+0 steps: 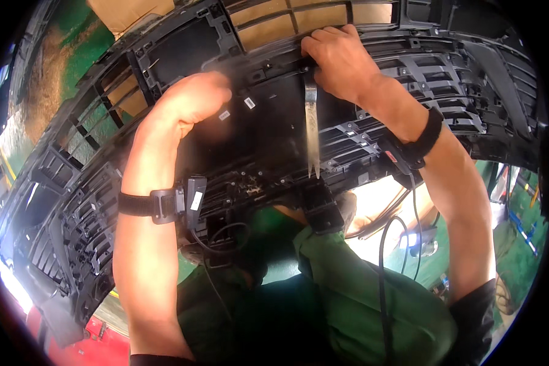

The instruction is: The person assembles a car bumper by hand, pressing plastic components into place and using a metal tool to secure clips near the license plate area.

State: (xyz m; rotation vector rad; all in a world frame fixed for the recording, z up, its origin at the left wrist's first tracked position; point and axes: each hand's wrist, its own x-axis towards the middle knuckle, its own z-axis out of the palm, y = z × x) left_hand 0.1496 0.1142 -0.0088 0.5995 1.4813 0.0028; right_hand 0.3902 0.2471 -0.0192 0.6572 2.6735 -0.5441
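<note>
A large curved black plastic car bumper assembly (476, 91), with slatted grille sections, spans the view. My right hand (341, 64) is closed at its upper middle rail, fingertips curled over the rail. A flat metal tool (312, 128) with a forked tip runs downward from under that hand, seemingly held in it; the grip is hidden. My left hand (195, 97) is closed and slightly blurred, left of the tool over the dark central panel (256, 134), near two small white labels (249, 104); its fingertips are hard to make out. Straps with small devices circle both wrists.
Brown cardboard (113, 12) and green floor (73, 67) show beyond the assembly. Cables (381, 280) hang from the wrist devices. My green-clad legs (372, 305) are below. A red surface (79, 348) lies at lower left, and a pale lit surface (375, 204) behind my right arm.
</note>
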